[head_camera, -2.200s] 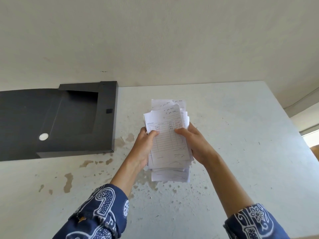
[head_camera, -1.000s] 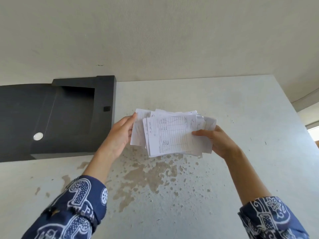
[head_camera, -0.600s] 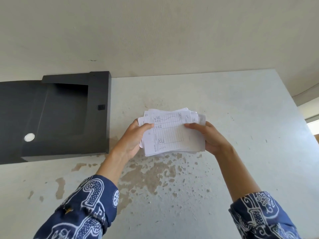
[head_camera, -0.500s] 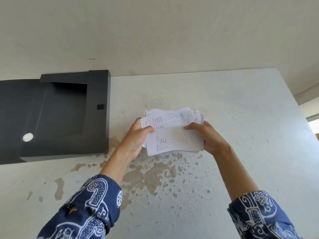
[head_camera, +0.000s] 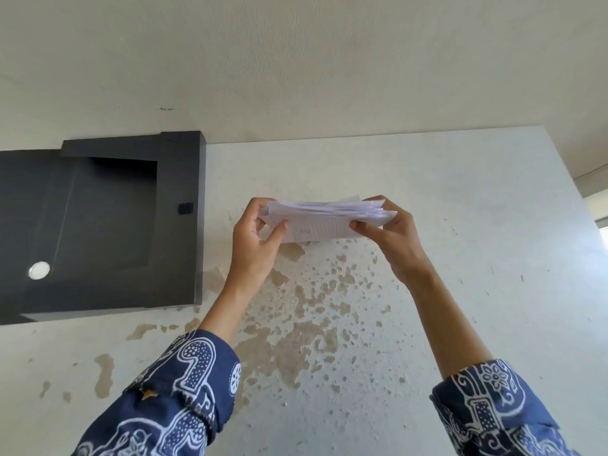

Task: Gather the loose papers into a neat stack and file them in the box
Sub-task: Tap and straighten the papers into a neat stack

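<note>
gripping papers, open box empty

Paper stack between left hand and right hand; open black box leftward

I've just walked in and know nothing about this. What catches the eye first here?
Two hands, left hand and right hand, grip the ends of a stack of papers above the middle of a stained white table. An open black file box lies at the table's left.
</note>
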Demonstrator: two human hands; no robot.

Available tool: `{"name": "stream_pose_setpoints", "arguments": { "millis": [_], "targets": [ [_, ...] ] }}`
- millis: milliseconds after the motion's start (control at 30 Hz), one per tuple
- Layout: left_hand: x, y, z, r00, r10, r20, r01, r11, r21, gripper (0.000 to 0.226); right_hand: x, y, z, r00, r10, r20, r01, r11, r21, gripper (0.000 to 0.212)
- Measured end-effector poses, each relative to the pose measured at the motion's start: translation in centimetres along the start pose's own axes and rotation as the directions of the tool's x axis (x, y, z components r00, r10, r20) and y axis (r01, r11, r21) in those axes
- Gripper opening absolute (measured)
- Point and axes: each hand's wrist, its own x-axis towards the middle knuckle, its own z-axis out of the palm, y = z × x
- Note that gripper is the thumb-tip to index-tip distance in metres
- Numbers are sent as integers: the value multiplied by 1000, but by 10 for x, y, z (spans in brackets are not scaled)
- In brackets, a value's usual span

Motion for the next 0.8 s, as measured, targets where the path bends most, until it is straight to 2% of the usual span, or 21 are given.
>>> {"name": "stream_pose_setpoints", "arguments": {
  "millis": [100,200,300,367,433,500,600,700,800],
  "targets": [
    [3,-9,2,996,-72,61,73,997,-12,43,1,8,-5,999,43,8,-43,999,-27,22],
    [8,-18,4,987,-137,78,139,990,-11,55,-1,11,-7,999,23,-28,-25,996,-88,24],
    [12,-23,9,981,-173,85,175,985,-10,56,-5,12,-3,988,-138,-69,110,944,-312,40],
    [12,-23,13,990,-109,91,107,994,30,57,-6,16,0,956,-288,-46,234,852,-469,57],
    [10,-21,16,997,37,72,-45,993,106,60,-7,20,2,938,-345,-12,276,771,-574,65],
    [9,-22,16,981,187,49,-193,961,195,62,-7,22,4,930,-367,-16,274,724,-633,62],
    [6,-24,14,931,360,59,-356,862,360,58,-8,17,6,908,-414,-63,280,712,-644,49],
    [4,-25,10,906,417,77,-406,803,435,64,-8,12,5,887,-458,-54,309,677,-668,40],
    [2,-25,9,889,447,97,-434,758,487,68,-8,11,4,887,-462,15,343,637,-690,43]
  ]
}}
